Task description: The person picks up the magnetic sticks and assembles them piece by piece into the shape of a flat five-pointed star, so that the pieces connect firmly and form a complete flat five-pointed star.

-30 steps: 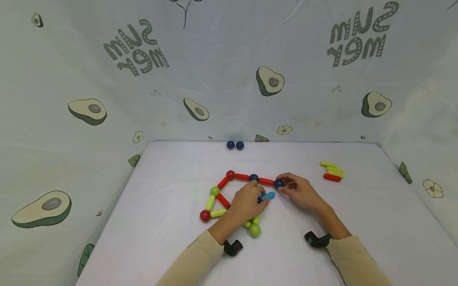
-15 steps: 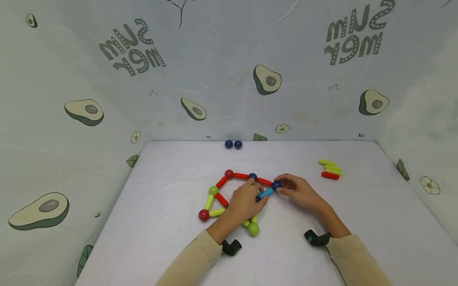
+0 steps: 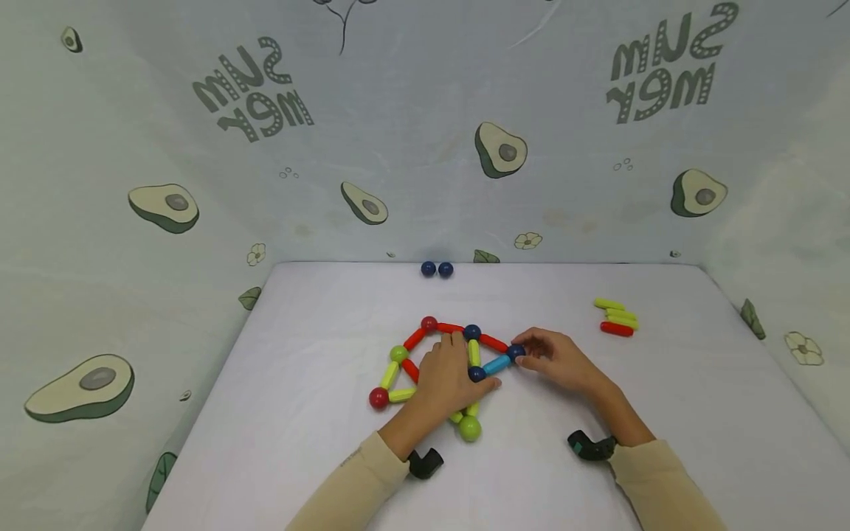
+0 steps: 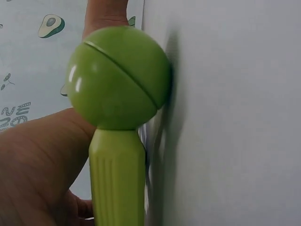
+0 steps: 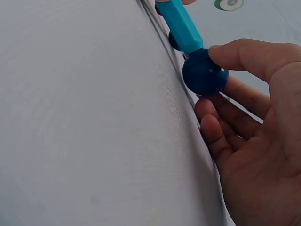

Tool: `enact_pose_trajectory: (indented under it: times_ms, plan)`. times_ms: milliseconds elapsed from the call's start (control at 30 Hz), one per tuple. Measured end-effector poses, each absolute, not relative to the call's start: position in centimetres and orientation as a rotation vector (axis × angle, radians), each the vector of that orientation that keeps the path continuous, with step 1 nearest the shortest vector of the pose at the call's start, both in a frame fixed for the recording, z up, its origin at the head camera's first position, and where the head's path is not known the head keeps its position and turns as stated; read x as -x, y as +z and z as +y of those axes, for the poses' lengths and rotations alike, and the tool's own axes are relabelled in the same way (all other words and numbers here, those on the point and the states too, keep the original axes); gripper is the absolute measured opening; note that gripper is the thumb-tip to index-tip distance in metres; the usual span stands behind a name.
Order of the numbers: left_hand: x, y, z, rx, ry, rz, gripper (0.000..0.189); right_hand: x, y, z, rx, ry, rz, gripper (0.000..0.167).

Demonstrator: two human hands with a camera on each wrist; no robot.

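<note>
A flat figure of magnetic sticks and balls lies on the white table. My right hand pinches the dark blue ball at its right corner between thumb and fingers. From that ball run a red stick and a light blue stick. The light blue one reaches another dark blue ball, close to the thumb of my left hand. That hand lies over the figure's middle, fingers stretched forward, hiding several parts. Below it sits a green ball, large in the left wrist view on a yellow-green stick.
Two loose dark blue balls lie at the table's back edge. Several yellow-green sticks and a red stick lie at the right. Behind the table hangs a printed cloth.
The light blue stick's free end has swung up to meet the right-hand ball. My left fingers have left that stick and moved left, uncovering a yellow-green stick and a dark blue ball.
</note>
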State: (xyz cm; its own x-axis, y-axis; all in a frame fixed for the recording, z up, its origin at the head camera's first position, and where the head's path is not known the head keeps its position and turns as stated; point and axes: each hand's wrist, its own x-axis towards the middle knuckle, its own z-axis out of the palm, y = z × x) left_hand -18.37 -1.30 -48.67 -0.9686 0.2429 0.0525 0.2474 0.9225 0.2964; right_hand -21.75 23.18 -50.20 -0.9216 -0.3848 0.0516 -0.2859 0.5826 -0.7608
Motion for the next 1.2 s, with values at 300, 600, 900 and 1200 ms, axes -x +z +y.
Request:
enact_pose_trajectory:
  times_ms: [300, 600, 900, 1200]
  plan:
    - [18.5, -48.7, -2.4, 0.508, -0.506, -3.084, 0.068, 21.1, -49.6, 24.2, 0.502, -1.227, 2.713, 0.030]
    - [18.6, -48.2, -4.2, 0.630, -0.608, -3.075, 0.063, 20.2, -48.0, 29.8, 0.253, -1.150, 2.961, 0.030]
    - [18.7, -48.5, -5.9, 0.784, -0.700, -3.009, 0.053, 19.7, -47.3, 34.7, -0.005, -1.051, 3.125, 0.038]
    - [18.7, -48.3, -7.4, 1.060, -0.675, -3.014, 0.051, 20.0, -48.4, 36.4, -0.154, -0.992, 3.093, 0.046]
